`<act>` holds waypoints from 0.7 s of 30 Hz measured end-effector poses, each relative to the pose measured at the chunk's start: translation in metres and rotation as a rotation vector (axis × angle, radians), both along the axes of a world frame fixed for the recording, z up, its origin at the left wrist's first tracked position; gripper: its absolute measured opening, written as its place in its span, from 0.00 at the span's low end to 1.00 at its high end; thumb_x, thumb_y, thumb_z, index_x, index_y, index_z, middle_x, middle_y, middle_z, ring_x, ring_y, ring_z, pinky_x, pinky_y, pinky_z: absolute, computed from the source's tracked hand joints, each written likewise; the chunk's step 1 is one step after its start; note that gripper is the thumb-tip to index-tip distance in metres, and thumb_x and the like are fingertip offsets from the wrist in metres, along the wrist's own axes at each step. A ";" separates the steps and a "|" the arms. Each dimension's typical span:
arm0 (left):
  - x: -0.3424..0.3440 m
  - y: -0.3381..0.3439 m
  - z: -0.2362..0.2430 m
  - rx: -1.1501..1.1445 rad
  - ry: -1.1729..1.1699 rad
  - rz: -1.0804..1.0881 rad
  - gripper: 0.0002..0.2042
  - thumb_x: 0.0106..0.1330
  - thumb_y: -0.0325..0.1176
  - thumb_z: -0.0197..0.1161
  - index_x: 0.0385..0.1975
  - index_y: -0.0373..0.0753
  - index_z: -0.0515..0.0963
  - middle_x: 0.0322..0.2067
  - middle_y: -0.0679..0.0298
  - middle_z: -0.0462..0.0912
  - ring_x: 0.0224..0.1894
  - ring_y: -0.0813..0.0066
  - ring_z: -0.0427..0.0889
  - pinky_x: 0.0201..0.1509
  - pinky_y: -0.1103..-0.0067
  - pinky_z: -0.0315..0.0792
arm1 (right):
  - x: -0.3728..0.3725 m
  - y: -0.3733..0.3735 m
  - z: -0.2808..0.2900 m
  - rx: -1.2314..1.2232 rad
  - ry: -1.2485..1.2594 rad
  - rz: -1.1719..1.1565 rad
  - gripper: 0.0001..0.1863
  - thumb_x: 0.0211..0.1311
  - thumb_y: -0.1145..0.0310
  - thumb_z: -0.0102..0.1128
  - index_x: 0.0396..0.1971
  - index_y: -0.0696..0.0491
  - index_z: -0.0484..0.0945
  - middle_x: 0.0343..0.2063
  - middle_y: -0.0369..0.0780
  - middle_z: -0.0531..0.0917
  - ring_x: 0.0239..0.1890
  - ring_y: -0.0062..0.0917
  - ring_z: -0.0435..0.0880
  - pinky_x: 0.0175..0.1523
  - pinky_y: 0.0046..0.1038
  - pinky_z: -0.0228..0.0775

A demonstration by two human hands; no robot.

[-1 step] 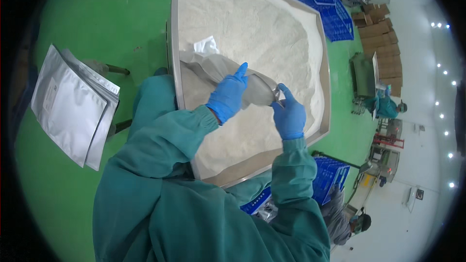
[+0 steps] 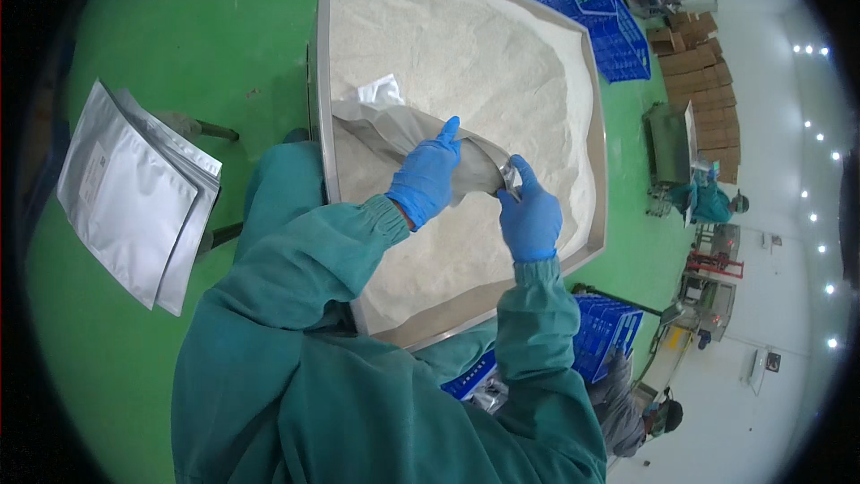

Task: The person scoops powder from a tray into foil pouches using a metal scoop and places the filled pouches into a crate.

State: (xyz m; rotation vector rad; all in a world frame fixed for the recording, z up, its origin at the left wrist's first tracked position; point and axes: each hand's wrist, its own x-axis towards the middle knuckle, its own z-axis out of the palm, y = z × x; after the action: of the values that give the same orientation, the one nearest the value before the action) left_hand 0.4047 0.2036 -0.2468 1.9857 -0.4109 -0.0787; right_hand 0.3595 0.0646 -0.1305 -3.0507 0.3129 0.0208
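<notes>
In the head view, a steel tray (image 2: 322, 54) of pale powder lies before me. My left hand (image 2: 425, 177), in a blue glove, is closed on a grey translucent plastic bag (image 2: 466, 157) lying across the powder, index finger along its top. My right hand (image 2: 530, 215), also gloved, pinches the bag's right end, where a small shiny silver part (image 2: 507, 175) shows; what that part is I cannot tell. A silver foil piece (image 2: 378, 90) rests on the powder behind the bag.
Silver pouches (image 2: 125, 206) lie stacked at the left. Blue crates (image 2: 618, 36) stand at upper right, another (image 2: 605, 332) at lower right. Cardboard (image 2: 703, 99) lines the wall. One co-worker (image 2: 712, 202) is at a steel cart; another (image 2: 627, 412) is at lower right.
Both my hands and the bag have shifted very slightly, my right hand a little down and leftward; both grips look the same.
</notes>
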 end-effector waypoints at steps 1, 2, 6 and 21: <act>0.004 0.002 0.015 -0.010 -0.014 0.011 0.29 0.55 0.20 0.48 0.61 0.33 0.58 0.38 0.47 0.76 0.37 0.52 0.76 0.40 0.66 0.71 | -0.003 0.004 0.013 -0.010 -0.014 0.011 0.26 0.50 0.68 0.63 0.54 0.43 0.72 0.25 0.45 0.83 0.26 0.38 0.81 0.34 0.34 0.72; 0.007 0.007 0.026 -0.058 0.078 0.043 0.29 0.53 0.20 0.48 0.61 0.32 0.59 0.39 0.46 0.76 0.38 0.50 0.76 0.41 0.66 0.71 | -0.007 0.012 0.030 -0.050 -0.013 -0.029 0.27 0.50 0.69 0.62 0.54 0.43 0.72 0.27 0.45 0.82 0.29 0.40 0.81 0.34 0.35 0.72; 0.026 0.014 0.036 -0.022 0.099 0.084 0.30 0.49 0.21 0.49 0.59 0.32 0.62 0.42 0.44 0.76 0.40 0.47 0.77 0.45 0.65 0.71 | -0.045 -0.027 0.056 -0.138 -0.086 -0.125 0.28 0.50 0.73 0.60 0.54 0.45 0.71 0.34 0.45 0.82 0.35 0.39 0.81 0.36 0.35 0.72; 0.030 0.093 0.152 -0.613 0.313 0.041 0.18 0.48 0.16 0.50 0.41 0.32 0.77 0.36 0.61 0.81 0.36 0.79 0.77 0.38 0.84 0.70 | 0.045 -0.047 0.122 0.233 0.114 0.315 0.14 0.48 0.60 0.56 0.19 0.56 0.82 0.19 0.42 0.82 0.24 0.30 0.81 0.36 0.31 0.72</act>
State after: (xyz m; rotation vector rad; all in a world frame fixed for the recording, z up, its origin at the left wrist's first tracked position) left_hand 0.4344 0.2970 -0.0947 1.3477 -0.1608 -0.2082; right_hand 0.4048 0.0178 -0.0090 -2.8375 -0.1568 0.2321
